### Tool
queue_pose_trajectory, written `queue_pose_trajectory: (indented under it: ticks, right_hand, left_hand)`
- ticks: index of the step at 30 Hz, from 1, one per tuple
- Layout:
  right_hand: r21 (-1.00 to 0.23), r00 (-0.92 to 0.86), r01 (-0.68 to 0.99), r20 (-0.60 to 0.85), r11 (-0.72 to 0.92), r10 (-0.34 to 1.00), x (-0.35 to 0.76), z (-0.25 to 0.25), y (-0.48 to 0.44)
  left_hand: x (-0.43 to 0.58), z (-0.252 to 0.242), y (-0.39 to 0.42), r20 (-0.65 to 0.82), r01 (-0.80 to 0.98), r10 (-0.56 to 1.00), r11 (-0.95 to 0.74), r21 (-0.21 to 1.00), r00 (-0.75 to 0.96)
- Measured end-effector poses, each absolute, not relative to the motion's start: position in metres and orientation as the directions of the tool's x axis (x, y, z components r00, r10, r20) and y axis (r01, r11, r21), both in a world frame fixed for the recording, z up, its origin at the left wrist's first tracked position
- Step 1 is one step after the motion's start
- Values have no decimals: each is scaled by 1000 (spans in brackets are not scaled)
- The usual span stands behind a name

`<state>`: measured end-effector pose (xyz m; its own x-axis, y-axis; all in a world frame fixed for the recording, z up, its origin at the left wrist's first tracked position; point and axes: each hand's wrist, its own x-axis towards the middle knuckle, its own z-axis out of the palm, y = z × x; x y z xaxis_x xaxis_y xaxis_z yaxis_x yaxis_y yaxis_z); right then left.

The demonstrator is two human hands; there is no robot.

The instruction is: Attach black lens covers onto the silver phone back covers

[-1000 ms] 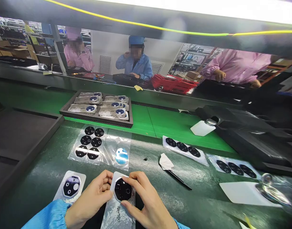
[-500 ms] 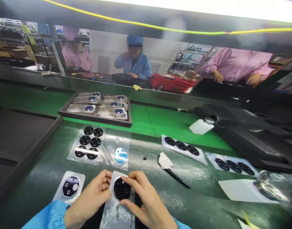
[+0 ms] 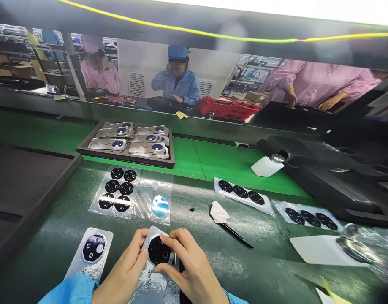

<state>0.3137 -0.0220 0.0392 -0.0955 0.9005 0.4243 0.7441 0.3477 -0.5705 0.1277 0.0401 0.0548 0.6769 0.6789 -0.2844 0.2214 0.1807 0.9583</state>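
Observation:
My left hand (image 3: 126, 264) grips the upper left edge of a silver panel (image 3: 154, 285) with dark lettering, which lies tilted at the bottom middle. On the panel's top end sits a black octagonal piece (image 3: 158, 249) with small round marks. Thumb and index finger of my right hand (image 3: 189, 266) pinch this piece at its upper and lower edges. To the left lies a second silver panel (image 3: 94, 231), bearing a dark purple octagon (image 3: 94, 248) with round openings. Whether the black piece is stuck down I cannot tell.
A dark tray (image 3: 126, 160) holds several panels at the back. Clear sheets (image 3: 139, 207) and backing strips (image 3: 241, 192) carry black octagons. A black stick (image 3: 240, 237) with white tissue (image 3: 218, 212) and white bottles (image 3: 266, 167) lie to the right. Co-workers (image 3: 177, 82) sit beyond the bench.
The held panel has tilted, its top end turning to the right, and both hands have shifted slightly with it. A co-worker at the far right has moved their hands.

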Motion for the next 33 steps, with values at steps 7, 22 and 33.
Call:
queue_pose_trajectory:
  ticks: [7, 22, 33]
  right_hand:
    - [-581, -74, 752, 395, 311, 916, 306, 40, -25]
    - [-512, -59, 788, 493, 344, 868, 302, 41, -23]
    - [-530, -56, 776, 483, 342, 874, 306, 43, -20]
  left_hand:
    - [128, 58, 32, -302, 335, 706, 97, 937, 641]
    - [130, 57, 34, -228, 324, 724, 7, 946, 651]
    - [130, 59, 38, -230, 319, 731, 17, 948, 643]
